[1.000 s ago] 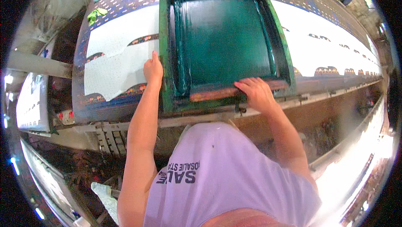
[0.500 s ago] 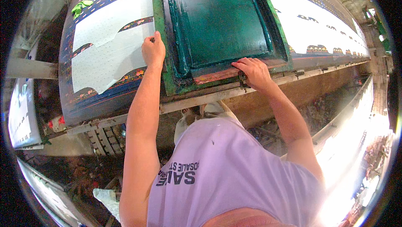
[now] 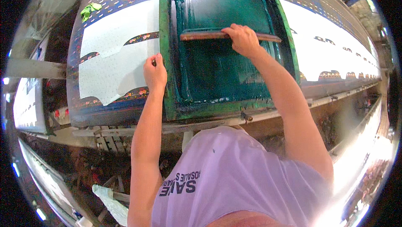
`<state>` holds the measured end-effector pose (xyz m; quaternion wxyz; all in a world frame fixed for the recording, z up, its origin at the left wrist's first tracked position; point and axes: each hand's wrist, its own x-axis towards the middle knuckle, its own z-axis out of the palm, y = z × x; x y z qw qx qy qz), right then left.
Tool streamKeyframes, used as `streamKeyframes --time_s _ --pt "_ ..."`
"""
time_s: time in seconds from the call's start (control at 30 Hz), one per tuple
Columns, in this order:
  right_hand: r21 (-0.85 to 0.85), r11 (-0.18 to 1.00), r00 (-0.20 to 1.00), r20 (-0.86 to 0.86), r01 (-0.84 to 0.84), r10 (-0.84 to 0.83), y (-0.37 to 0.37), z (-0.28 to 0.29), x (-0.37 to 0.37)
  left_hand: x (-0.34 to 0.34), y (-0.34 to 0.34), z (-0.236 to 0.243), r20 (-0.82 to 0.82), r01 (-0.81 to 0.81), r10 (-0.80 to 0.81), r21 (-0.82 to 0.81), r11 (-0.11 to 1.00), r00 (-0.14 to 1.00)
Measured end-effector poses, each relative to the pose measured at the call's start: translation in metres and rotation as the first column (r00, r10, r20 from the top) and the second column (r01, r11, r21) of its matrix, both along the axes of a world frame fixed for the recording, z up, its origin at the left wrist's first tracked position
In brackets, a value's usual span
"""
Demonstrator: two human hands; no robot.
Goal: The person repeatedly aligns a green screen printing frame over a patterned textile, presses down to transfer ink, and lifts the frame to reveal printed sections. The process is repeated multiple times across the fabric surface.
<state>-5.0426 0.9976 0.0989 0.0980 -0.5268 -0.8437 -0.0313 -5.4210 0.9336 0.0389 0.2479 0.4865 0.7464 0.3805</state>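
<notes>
My right hand (image 3: 245, 40) is closed round the wooden bar of a squeegee (image 3: 201, 36), which lies crosswise inside a green screen-printing frame (image 3: 164, 21). Dark green ink (image 3: 226, 9) covers the mesh, with a wet bead along the squeegee's far side. At the frame's left edge, my left hand (image 3: 155, 74) is closed like a fist; what its fingers hold, if anything, is hidden. White cut panels (image 3: 115, 70) lie flat on the table to the left of the frame, beside that hand.
The long table (image 3: 104, 114) has a dark patterned cover, with a metal rail (image 3: 268, 115) along its near edge. More white panels (image 3: 310, 30) lie to the right of the frame. A crumpled lime-green cloth or glove (image 3: 90, 11) rests at the far left.
My right hand has moved the squeegee from the near end of the frame to its far half. My left hand stays by the frame's left edge. The whole view has shifted slightly.
</notes>
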Motion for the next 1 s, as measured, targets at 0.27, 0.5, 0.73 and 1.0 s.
streamKeyframes --time_s 0.27,0.5,0.73,1.0 --pt "-0.027 0.999 0.999 0.036 0.040 -0.039 0.181 -0.010 0.027 0.008 -0.005 0.017 -0.026 -0.148 0.147 -0.059 0.987 0.989" --pt "-0.059 0.997 0.998 0.041 0.043 -0.040 0.268 0.003 0.032 0.008 -0.007 0.015 -0.048 -0.227 0.224 -0.068 0.972 0.973" --pt "0.031 0.999 0.998 0.049 0.045 -0.046 0.276 0.000 0.054 0.016 -0.007 0.019 -0.081 -0.246 0.240 -0.081 0.966 0.967" --pt "-0.057 0.997 0.994 0.093 -0.053 0.058 0.301 0.006 0.064 0.017 -0.002 0.026 -0.130 -0.223 0.208 -0.115 0.968 0.969"
